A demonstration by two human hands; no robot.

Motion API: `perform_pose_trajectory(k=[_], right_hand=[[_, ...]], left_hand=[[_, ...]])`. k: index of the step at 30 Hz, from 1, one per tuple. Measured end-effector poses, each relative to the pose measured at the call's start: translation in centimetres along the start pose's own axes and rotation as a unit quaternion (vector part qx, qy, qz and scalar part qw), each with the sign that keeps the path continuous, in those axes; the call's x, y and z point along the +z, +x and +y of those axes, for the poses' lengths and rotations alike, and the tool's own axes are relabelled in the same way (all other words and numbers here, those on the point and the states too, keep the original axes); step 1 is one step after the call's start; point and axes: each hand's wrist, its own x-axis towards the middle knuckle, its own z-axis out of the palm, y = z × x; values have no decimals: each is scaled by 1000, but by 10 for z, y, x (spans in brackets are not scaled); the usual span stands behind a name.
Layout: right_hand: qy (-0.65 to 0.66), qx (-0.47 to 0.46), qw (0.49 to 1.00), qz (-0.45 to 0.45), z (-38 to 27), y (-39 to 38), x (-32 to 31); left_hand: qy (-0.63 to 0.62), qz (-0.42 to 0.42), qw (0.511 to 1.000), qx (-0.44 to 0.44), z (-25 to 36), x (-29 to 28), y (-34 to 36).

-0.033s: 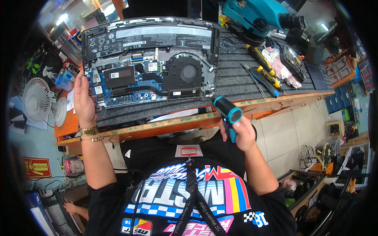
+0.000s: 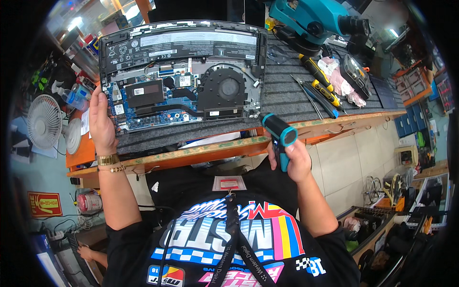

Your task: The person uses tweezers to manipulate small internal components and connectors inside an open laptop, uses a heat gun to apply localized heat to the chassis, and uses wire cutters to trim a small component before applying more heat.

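Observation:
An opened laptop base (image 2: 186,114) lies on the striped mat, its insides facing up. Its long black battery (image 2: 191,48) runs along the far side, with a round cooling fan (image 2: 228,88) at the right and a blue circuit board (image 2: 119,103) at the left. My left hand (image 2: 103,124) rests along the laptop's left edge, fingers stretched out. In my right hand (image 2: 299,160) is a pistol-shaped black and teal handheld blower (image 2: 277,128), its front end by the laptop's near right corner. My right fingers wrap its handle, partly hidden.
A teal microscope (image 2: 315,21) stands at the back right. Yellow-black screwdrivers (image 2: 315,71), tweezers (image 2: 308,95), crumpled tissue (image 2: 339,81) and a clear case (image 2: 356,76) lie on the mat. A white fan (image 2: 45,119) is at left. Another person's hand (image 2: 86,252) shows at lower left.
The blower and my right hand have shifted slightly to the right, a little away from the laptop's corner. My left hand and the laptop stay put.

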Motion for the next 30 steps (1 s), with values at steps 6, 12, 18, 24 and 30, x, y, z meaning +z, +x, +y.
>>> perform_pose_trajectory(k=[6, 12, 18, 24, 30], right_hand=[[-54, 1, 997, -45, 1, 3, 6], [-14, -9, 1000, -12, 5, 5, 5], [14, 14, 1000, -17, -1, 1, 5], [43, -46, 997, 33, -38, -7, -27], [-101, -53, 975, 192, -102, -11, -70]], left_hand=[[-5, 0, 1000, -1, -1, -2, 1], [7, 10, 1000, -5, -4, -5, 1], [-4, -3, 1000, -3, -3, -2, -1], [21, 29, 999, 0, -15, -8, -1], [7, 21, 1000, -16, -20, -9, -9]])
